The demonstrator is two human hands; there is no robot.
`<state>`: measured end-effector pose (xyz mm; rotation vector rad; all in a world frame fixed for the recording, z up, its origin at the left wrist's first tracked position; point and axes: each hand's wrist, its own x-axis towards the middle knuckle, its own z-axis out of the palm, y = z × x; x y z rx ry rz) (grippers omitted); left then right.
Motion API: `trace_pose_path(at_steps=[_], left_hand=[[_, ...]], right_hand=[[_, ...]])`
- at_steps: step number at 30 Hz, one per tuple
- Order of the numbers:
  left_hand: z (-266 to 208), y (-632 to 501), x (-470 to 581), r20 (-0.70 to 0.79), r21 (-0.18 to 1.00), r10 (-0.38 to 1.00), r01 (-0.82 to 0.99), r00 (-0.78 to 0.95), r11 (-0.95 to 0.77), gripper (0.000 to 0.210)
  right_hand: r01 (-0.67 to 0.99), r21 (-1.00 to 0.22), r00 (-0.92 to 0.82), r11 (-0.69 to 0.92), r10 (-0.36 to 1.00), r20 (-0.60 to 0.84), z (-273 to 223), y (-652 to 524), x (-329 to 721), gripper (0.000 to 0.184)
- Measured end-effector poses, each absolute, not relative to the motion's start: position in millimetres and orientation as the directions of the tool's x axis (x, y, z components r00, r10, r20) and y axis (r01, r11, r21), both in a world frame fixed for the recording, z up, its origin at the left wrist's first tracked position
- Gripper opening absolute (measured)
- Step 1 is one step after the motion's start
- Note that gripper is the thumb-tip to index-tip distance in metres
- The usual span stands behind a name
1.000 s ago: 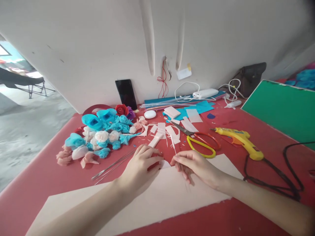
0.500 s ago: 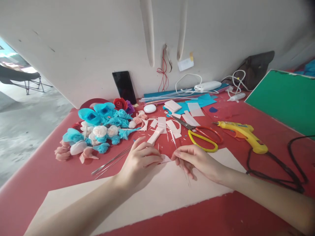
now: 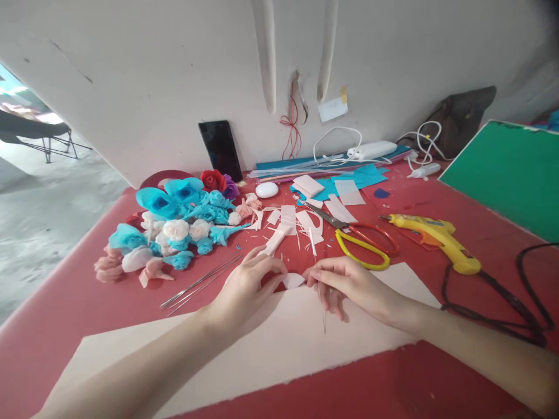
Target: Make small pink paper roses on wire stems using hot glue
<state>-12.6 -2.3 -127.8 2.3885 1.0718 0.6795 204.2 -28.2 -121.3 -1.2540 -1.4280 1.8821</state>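
Head view: the petal (image 3: 293, 280), a small pale piece, is held between the two hands, just beyond the far edge of the sheet (image 3: 244, 361), roughly midway between the left and right edges of the worktop (image 3: 349, 390). By the left hand (image 3: 253, 279), the petal's left end is clamped, thumb and finger together on it. By the right hand (image 3: 343, 282), the wire (image 3: 324, 320) is pinched between thumb and forefinger, its white tip (image 3: 312, 240) pointed toward the worktop's far edge; fingertips are also brought to the petal's right end, but whether that end is gripped cannot be told.

Handling, judged: petal probably very light, soft, easily creased or torn; best taken by its two ends with a light pinch, middle left free. Wire likely thin, light, springy, a bit slippery; best pinched mid-shank, white tip kept untouched.

Around: scraps (image 3: 288, 216) are scattered beyond the hands, scissors (image 3: 339, 223) are laid beside them, glue gun (image 3: 441, 233) is placed toward the right edge. Flowers (image 3: 159, 203) are heaped near the far left corner, spare wires (image 3: 201, 284) laid between them and the sheet.
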Motion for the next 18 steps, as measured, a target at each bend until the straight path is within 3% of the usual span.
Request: trace_pose_path(at_steps=[7, 18], left_hand=[[-124.6, -2.2, -11.6, 0.178, 0.604, 0.811, 0.588, 0.557, -0.537, 0.021], [-127.9, -2.3, -12.0, 0.206, 0.544, 0.819, 0.633, 0.535, -0.55, 0.023]], right_hand=[[0.167, -0.928, -0.474, -0.333, 0.799, -0.371, -120.3, -29.4, 203.6, 0.032], [0.147, -0.943, -0.467, -0.298, 0.82, -0.332, -117.5, -30.1, 202.9, 0.027]])
